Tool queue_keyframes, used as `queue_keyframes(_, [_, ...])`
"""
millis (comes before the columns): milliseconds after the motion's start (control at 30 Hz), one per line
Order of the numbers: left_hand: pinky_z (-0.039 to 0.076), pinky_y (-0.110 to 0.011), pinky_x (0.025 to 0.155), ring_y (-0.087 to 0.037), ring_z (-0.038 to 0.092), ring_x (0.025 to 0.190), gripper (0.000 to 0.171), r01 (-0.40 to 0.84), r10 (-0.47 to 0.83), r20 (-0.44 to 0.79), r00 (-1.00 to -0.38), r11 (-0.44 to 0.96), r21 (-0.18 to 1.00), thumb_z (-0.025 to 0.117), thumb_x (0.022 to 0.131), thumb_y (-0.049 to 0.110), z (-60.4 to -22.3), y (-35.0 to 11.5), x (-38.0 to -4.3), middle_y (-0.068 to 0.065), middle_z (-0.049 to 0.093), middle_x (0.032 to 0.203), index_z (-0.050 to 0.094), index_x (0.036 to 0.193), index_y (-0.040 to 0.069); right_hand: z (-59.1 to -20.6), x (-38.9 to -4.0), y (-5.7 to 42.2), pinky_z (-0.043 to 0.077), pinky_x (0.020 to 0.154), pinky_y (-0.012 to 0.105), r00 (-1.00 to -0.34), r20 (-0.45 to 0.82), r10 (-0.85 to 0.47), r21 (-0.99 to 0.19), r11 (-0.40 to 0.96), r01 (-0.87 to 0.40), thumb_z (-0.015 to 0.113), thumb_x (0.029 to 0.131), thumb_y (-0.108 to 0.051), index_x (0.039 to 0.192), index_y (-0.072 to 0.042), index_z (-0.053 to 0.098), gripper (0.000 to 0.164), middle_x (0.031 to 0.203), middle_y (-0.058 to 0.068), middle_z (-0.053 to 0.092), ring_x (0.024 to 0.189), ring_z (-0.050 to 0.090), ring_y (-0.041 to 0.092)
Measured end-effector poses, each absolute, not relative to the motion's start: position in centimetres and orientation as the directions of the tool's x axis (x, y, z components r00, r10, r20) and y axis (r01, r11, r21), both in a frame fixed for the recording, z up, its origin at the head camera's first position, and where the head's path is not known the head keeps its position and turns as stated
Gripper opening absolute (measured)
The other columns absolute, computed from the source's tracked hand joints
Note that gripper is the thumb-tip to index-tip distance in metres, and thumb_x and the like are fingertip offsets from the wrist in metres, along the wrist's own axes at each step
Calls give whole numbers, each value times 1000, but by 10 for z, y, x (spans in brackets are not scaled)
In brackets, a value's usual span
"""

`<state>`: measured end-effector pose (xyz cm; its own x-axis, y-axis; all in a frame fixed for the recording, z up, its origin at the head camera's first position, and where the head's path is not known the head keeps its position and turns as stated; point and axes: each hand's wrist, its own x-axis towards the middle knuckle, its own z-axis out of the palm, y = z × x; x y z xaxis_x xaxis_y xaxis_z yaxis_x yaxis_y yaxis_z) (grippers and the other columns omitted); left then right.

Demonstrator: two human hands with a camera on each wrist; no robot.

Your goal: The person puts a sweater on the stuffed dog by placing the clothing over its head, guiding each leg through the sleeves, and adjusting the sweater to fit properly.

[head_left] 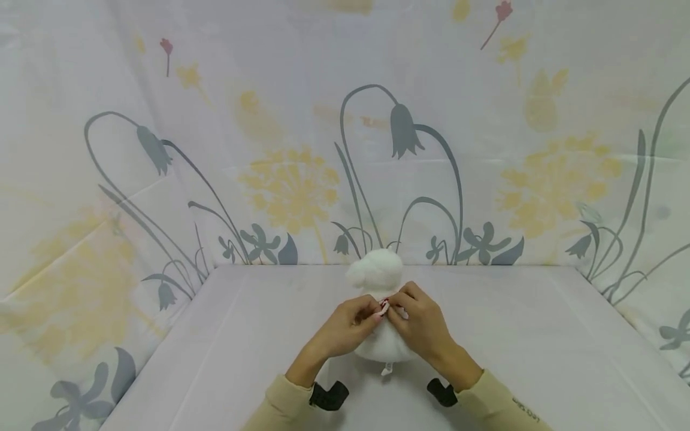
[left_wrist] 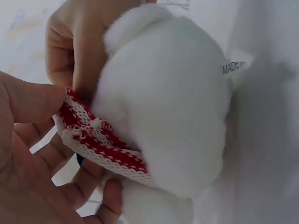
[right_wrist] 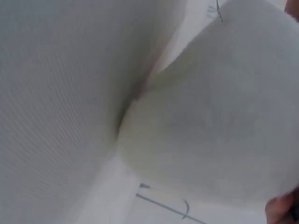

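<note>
A white plush toy [head_left: 377,269] sits upright on the table, its back with a small tag [head_left: 387,369] towards me. Round its neck is a red-and-white striped knit scarf [left_wrist: 107,151], mostly covered by the hands in the head view. My left hand [head_left: 350,326] pinches the scarf's edge between thumb and fingers, the other fingers spread below it. From the other side, my right hand [head_left: 423,320] grips the scarf's end with curled fingers, close to the left thumb. The right wrist view shows mainly the plush body [right_wrist: 210,116]; the right hand's grip is hidden there.
The white-covered table [head_left: 242,335] runs back to a cloth backdrop [head_left: 302,120] printed with flowers. Black wrist-camera mounts [head_left: 330,396] stick out near both cuffs. Beige sleeves [head_left: 283,404] cover the forearms.
</note>
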<state>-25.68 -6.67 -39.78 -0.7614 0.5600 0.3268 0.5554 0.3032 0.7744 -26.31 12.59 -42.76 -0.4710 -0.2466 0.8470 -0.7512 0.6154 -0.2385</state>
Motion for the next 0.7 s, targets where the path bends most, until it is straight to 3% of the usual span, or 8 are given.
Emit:
queue_keyframes(167, [38, -22, 65, -9, 45, 71, 6, 627, 500, 430, -752, 340, 701, 61, 93, 10, -396, -64, -255, 5, 53, 77, 61, 87, 10, -426, -260, 124, 41, 55, 14, -488, 846, -218, -288, 583, -760, 65, 74, 6, 77, -13, 54, 22, 74, -8, 49, 64, 48, 3])
queue_keyframes(333, [41, -23, 68, -11, 47, 76, 5, 687, 459, 520, -720, 365, 628, 62, 91, 6, -396, -64, -254, 2, 54, 83, 60, 87, 8, -423, -260, 125, 47, 58, 15, -504, 835, -221, -309, 570, -761, 61, 77, 6, 79, -13, 54, 20, 85, -5, 54, 70, 56, 5])
queue_keyframes(533, [48, -23, 65, -12, 52, 76, 9, 657, 455, 499, -738, 314, 685, 60, 92, 4, -393, -62, -253, -2, 53, 88, 57, 85, 7, -423, -261, 126, 53, 61, 22, -496, 843, -211, -321, 543, -776, 60, 77, 5, 75, -12, 51, 19, 83, -2, 49, 72, 57, 8])
queue_keyframes(700, [51, -23, 64, -17, 57, 80, 9, 640, 477, 479, -737, 263, 722, 59, 93, 4, -396, -62, -254, -10, 57, 114, 56, 85, 6, -421, -263, 128, 54, 60, 23, -482, 848, -221, -300, 549, -780, 59, 76, 5, 75, -11, 49, 19, 81, -4, 51, 72, 55, 6])
